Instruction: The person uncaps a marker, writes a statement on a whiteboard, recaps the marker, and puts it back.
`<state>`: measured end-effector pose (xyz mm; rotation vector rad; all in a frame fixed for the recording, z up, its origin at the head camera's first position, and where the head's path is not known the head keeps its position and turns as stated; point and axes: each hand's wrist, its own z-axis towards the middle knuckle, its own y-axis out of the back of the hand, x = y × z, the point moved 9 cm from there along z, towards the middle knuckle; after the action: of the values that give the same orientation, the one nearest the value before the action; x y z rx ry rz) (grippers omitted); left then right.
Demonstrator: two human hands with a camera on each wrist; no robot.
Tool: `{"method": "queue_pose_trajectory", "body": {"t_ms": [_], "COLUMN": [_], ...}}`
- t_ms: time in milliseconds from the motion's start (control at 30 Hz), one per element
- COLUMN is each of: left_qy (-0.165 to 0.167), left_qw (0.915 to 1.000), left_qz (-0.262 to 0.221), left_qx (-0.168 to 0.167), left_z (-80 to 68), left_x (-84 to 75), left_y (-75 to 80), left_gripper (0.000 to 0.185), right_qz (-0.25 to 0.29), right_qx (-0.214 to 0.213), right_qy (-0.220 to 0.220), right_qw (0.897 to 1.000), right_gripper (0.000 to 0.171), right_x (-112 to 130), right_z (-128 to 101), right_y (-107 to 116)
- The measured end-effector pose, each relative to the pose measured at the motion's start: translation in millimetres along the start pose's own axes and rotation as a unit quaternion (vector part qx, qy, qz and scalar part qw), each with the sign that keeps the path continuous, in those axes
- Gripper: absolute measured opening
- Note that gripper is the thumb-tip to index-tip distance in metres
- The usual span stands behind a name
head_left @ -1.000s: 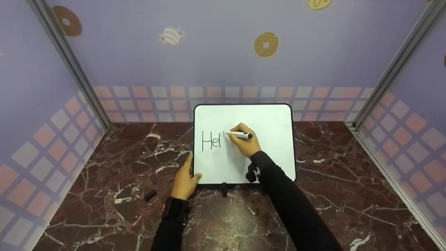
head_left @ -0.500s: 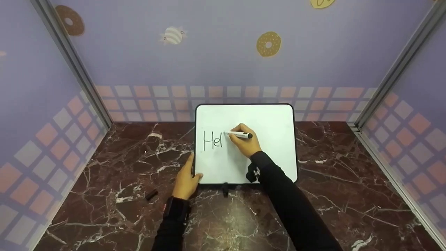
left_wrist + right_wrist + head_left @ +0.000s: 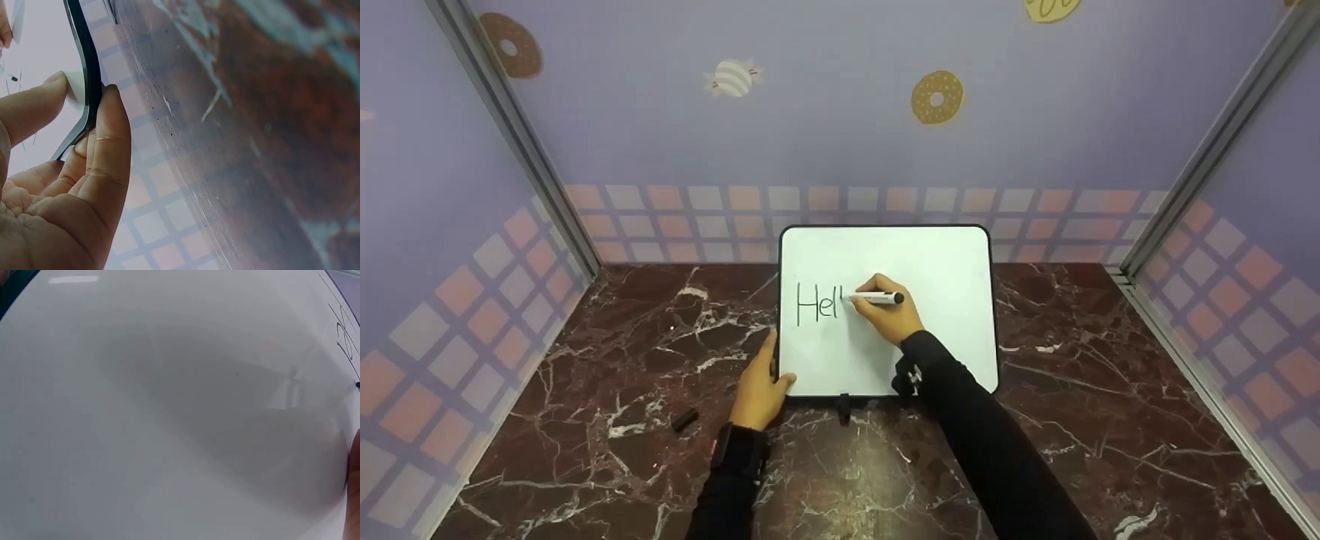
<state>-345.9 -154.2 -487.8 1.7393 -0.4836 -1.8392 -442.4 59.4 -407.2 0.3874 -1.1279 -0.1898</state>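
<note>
Plainly, in the head view, the right hand (image 3: 889,309) pinches a marker (image 3: 879,298) at the whiteboard (image 3: 945,300), beside handwritten letters (image 3: 817,302); the left hand (image 3: 760,394) grips its left edge.
Left wrist: fingers (image 3: 112,149) behind the black frame (image 3: 93,67), thumb (image 3: 39,104) in front. Right wrist: shadowed board, finger at margin.

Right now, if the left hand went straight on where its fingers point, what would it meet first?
Most likely the black-framed rectangular whiteboard, whose left edge the left hand grips; beyond, probably the pink-and-grey-checked purple wall, though depth is unclear.
</note>
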Motion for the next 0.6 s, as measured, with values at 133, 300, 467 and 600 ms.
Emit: {"method": "queue_pose_trajectory", "body": {"t_ms": [133,300,467,600], "left_qy": [0.001,0.001,-0.003,-0.005], "left_qw": [1.0000,1.0000,1.0000,0.9999], "left_qz": [0.003,0.006,0.007,0.009], "left_qx": [0.000,-0.001,0.000,0.001], "left_z": [0.5,1.1,1.0,0.8], "left_x": [-0.2,-0.6,-1.2,-1.2], "left_y": [-0.3,-0.3,-0.2,0.1], "left_gripper": [0.080,0.080,0.080,0.080], "right_qz": [0.004,0.004,-0.005,-0.012], "right_qx": [0.010,0.020,0.027,0.032], "right_qy": [0.004,0.009,0.017,0.017], "right_qw": [1.000,1.000,0.999,0.999], "right_gripper": [0.010,0.008,0.007,0.007], "right_x": [-1,-1,-1,-2], "right_z": [-3,-7,-12,-15], "right_y": [-1,-2,-3,-3]}}
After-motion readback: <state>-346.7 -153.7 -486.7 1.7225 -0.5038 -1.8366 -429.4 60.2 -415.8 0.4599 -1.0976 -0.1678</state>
